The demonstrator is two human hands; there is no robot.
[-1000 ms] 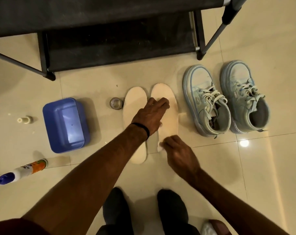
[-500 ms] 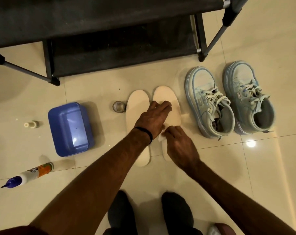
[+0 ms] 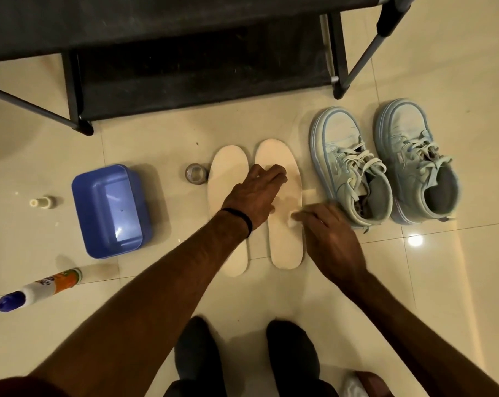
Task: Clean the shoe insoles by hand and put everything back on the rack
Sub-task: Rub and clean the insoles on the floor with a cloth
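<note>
The right-hand insole [image 3: 282, 224] is being pinned flat to the floor [image 3: 443, 282] by the left hand [image 3: 252, 196], fingers stretched out straight over its forward half, presumably so it cannot slide. A small white wad [image 3: 291, 222] is being pinched by the curled fingertips of the right hand [image 3: 332, 242] and pressed at the insole's right edge, apparently for wiping. The other insole [image 3: 228, 202] is lying just beside it, untouched. The shoes [image 3: 385, 164] are being kept near the rack [image 3: 185, 67], the blue tub [image 3: 108, 207] toward the left.
</note>
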